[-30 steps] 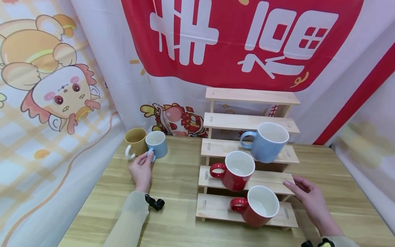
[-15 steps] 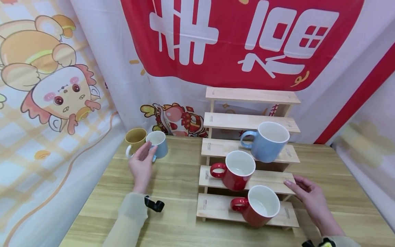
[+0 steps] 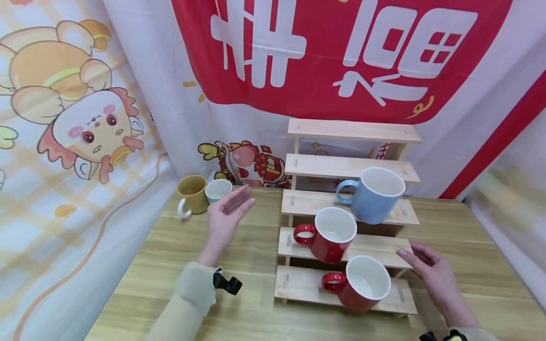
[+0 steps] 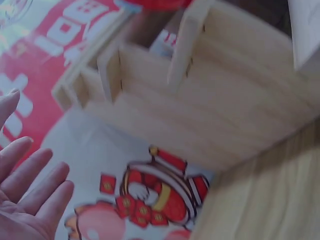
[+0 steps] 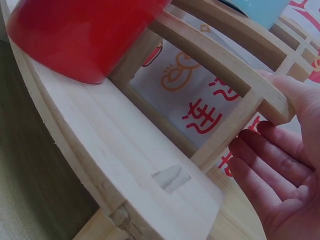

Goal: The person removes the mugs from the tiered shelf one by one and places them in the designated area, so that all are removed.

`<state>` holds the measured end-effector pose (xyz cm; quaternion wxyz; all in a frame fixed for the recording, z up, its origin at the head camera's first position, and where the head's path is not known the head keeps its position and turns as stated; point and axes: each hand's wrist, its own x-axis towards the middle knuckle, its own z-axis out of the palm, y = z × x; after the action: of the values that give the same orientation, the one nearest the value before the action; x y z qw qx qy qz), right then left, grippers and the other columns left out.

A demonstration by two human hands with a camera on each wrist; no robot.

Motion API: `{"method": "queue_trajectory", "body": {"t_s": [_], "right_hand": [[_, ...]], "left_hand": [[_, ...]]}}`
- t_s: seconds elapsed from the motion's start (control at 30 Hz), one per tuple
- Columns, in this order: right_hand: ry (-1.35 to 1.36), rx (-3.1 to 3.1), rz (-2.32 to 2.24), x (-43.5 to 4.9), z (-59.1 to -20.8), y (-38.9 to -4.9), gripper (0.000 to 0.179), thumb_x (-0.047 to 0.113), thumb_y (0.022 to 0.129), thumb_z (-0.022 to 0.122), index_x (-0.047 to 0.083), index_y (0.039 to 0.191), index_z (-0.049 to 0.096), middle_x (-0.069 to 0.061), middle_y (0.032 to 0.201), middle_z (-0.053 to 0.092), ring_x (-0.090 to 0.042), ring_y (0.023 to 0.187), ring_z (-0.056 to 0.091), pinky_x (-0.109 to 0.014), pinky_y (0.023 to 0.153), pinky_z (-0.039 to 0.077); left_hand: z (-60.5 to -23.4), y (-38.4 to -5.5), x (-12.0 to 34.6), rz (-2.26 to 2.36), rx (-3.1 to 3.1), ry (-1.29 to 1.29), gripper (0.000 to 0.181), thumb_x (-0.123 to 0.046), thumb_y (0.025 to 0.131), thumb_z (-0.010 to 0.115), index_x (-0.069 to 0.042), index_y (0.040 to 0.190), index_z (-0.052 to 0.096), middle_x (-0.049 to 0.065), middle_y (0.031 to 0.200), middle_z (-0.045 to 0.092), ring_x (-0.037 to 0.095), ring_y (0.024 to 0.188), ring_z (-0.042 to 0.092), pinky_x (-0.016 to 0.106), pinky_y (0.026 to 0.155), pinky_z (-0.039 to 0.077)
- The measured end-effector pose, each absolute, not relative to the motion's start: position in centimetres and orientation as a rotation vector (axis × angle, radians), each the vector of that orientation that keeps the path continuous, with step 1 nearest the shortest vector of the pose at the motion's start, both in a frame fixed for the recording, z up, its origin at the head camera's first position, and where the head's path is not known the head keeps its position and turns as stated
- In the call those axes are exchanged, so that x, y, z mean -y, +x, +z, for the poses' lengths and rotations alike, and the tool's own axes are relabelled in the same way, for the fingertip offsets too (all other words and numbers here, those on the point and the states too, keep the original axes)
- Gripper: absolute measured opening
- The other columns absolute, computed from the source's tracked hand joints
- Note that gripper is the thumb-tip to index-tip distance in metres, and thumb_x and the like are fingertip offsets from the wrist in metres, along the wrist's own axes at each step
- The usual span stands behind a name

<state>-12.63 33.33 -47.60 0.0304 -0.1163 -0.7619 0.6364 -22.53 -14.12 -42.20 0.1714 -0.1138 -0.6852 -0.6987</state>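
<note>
My left hand point(image 3: 223, 218) is raised over the table with its fingers extended and holds nothing. Just behind it in the head view stands a small light blue mug point(image 3: 218, 188), partly hidden by the fingers. A mustard-yellow mug point(image 3: 197, 201) with a white handle is to that mug's left. My right hand point(image 3: 435, 274) grips the right end of the second step of a stepped wooden shelf point(image 3: 350, 166). Its thumb lies on top and the fingers are at the side. On the shelf sit two red mugs, one low point(image 3: 354, 298) and one above it point(image 3: 326, 246), and a blue mug point(image 3: 368, 208) higher up.
The shelf's top two steps bear no mugs. Wood-grain table surface point(image 3: 251, 246) lies between the shelf and the left pair of mugs. A printed cloth point(image 3: 251, 113) hangs behind, and another printed cloth point(image 3: 106, 227) borders the table's left side.
My left hand has let go of the small light blue mug's handle, risen and moved right with its fingers spread out. My right hand stays on the shelf.
</note>
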Motion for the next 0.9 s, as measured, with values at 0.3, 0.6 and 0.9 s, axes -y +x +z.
{"method": "queue_trajectory", "body": {"t_s": [0.3,0.6,0.9], "right_hand": [[-0.335,2.305,1.980,-33.4,-47.6,-12.6,0.018,0.020,0.095,0.076,0.027,0.111,0.072,0.018,0.100,0.070,0.004,0.094,0.063,-0.013,0.076,0.054],[-0.317,2.291,2.006,-33.5,-47.8,-12.7,0.019,0.020,0.096,0.075,0.026,0.114,0.072,0.018,0.101,0.070,0.004,0.095,0.063,-0.012,0.077,0.053],[-0.342,2.332,1.973,-33.6,-47.8,-12.7,0.019,0.023,0.096,0.075,0.025,0.115,0.072,0.019,0.101,0.069,0.005,0.095,0.062,-0.011,0.077,0.053]], "left_hand": [[-39.7,-21.6,11.0,-1.987,2.123,-0.516,0.051,-0.029,0.087,0.084,-0.012,0.132,0.068,0.003,0.130,0.068,0.021,0.120,0.063,0.036,0.102,0.051],[-37.8,-21.7,7.7,-1.985,2.149,-0.672,0.045,-0.031,0.088,0.084,-0.020,0.129,0.071,-0.004,0.127,0.069,0.015,0.118,0.064,0.037,0.102,0.051],[-35.8,-23.0,4.6,-1.991,2.258,-0.763,0.045,-0.039,0.089,0.081,-0.024,0.130,0.070,-0.010,0.127,0.069,0.014,0.118,0.064,0.033,0.099,0.053]]}}
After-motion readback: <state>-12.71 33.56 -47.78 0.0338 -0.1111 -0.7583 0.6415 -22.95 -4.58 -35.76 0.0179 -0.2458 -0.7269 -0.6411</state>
